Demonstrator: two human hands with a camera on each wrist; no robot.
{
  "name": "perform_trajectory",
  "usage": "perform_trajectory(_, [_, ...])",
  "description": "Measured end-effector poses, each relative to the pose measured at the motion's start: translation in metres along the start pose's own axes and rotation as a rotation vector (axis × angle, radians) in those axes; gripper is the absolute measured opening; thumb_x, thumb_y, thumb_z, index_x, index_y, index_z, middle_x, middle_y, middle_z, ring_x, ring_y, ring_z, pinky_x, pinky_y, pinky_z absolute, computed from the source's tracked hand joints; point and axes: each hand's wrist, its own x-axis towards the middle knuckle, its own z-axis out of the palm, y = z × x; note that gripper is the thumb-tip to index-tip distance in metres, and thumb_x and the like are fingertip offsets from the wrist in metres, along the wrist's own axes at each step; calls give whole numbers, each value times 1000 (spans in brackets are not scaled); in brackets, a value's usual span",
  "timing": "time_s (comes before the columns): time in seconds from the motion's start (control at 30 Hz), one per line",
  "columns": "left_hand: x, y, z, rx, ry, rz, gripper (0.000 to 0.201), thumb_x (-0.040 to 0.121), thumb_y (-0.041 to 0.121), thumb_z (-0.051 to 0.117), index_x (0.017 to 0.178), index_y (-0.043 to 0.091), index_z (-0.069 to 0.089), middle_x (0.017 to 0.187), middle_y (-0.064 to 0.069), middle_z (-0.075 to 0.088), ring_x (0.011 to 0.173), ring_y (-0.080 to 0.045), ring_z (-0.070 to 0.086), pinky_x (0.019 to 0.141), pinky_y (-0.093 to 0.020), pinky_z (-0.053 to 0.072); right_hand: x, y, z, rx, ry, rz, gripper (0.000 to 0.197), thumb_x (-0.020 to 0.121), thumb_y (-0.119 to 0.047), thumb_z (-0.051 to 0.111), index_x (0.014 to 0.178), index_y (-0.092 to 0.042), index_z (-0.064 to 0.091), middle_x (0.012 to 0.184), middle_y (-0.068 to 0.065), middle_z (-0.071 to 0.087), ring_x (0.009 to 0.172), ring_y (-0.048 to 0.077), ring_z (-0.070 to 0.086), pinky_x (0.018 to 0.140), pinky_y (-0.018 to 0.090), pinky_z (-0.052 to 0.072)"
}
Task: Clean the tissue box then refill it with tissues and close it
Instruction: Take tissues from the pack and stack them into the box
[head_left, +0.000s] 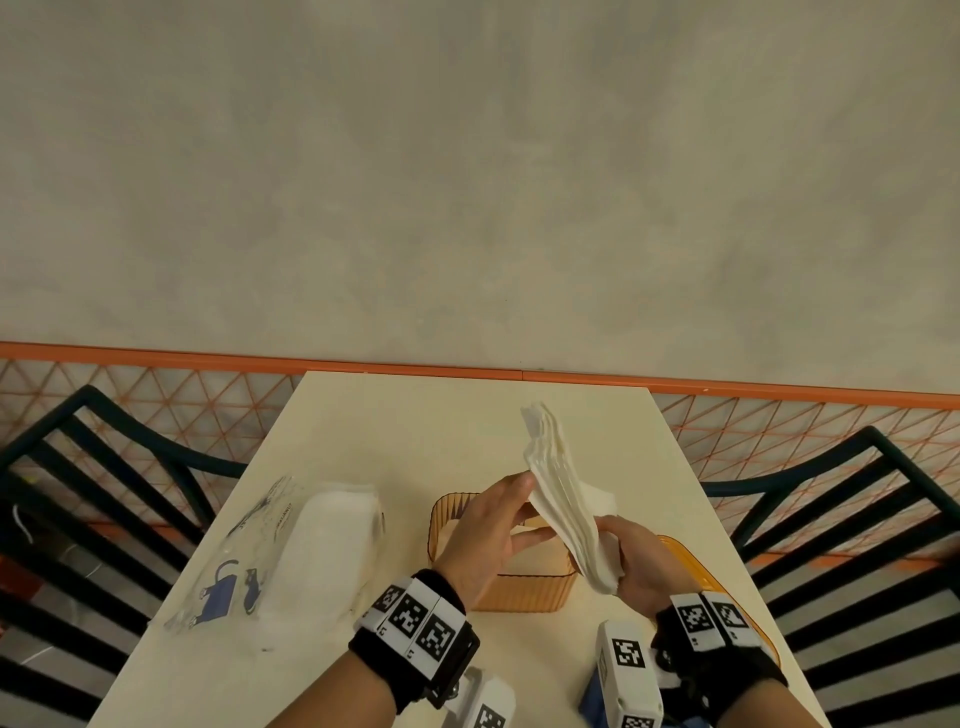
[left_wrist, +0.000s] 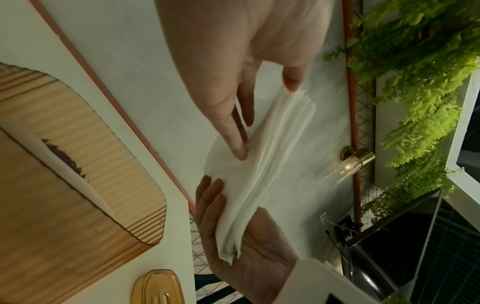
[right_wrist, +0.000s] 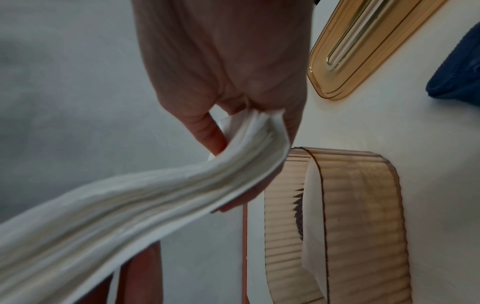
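Tissues: we hold the stack of tissues (head_left: 563, 499) above the amber tissue box (head_left: 524, 587) on the table (head_left: 363, 415).
Right hand (head_left: 641, 564): pinches the stack's near end.
Left hand (head_left: 488, 535): our straight fingers touch its middle.

tissue box (head_left: 524, 584): one, amber
lid (head_left: 727, 597): one
tissue stacks (head_left: 558, 493): one held
tissue packs (head_left: 311, 551): one
chairs (head_left: 104, 467): two
hands (head_left: 485, 535): two

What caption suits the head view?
Both hands hold a tissue stack above the open amber box.
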Motion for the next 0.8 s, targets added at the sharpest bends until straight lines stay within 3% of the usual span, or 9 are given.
perform_trajectory(0.07, [-2,0,1,32,-19,8,37,93,31,52,122,8,57,119,-13,64,114,-24,61,94,-37,53,0,0,0,-14,-12,-9,37,91,-13,47,120,10,53,84,20,59,71,29,56,60,36,46])
perform_trajectory(0.2, [1,-2,3,96,12,22,22,94,9,49,113,11,59,114,-11,64,109,-20,62,93,-32,54,0,0,2,-25,-30,-20,35,92,-11,45,119,11,52,81,20,59,69,29,55,59,36,44])
perform_trajectory(0.33, [3,-4,3,133,70,-6,23,96,7,43,111,8,61,114,-15,64,107,-19,62,88,-26,56,0,1,1,-31,-34,-29,33,92,-9,46,118,9,54,85,18,60,74,28,55,64,36,43])
perform_trajectory(0.43, [5,-1,2,144,93,-36,25,96,9,45,115,6,61,114,-15,65,110,-24,62,86,-32,57,-3,-1,2,-35,-63,-41,28,93,-9,44,117,3,55,89,14,63,77,26,57,63,33,45])
perform_trajectory(0.5, [8,2,0,185,110,-84,25,94,7,46,114,9,61,105,-8,68,101,-22,65,82,-31,58,-5,-2,2,-46,-77,-53,28,94,-12,45,119,-5,54,98,11,65,85,25,59,63,32,46])
perform_trajectory(0.6, [14,3,-10,192,167,-172,27,93,5,42,113,5,61,95,-9,68,84,-20,65,81,-35,57,-5,-3,1,-44,-92,-68,29,94,-14,44,122,-12,52,106,8,64,93,25,59,66,34,47])
perform_trajectory(0.7, [16,3,-17,124,247,-193,29,92,8,44,115,6,61,112,-16,68,102,-30,65,84,-43,57,-5,-3,0,-33,-86,-61,28,96,-15,42,122,-12,49,106,8,60,91,25,56,63,34,48])
perform_trajectory(0.8, [12,0,-17,81,285,-148,31,83,5,49,110,5,64,112,-19,68,104,-33,64,84,-45,57,-3,-1,1,-10,-80,-58,25,96,-14,41,120,-13,50,108,8,58,92,26,56,66,36,48])
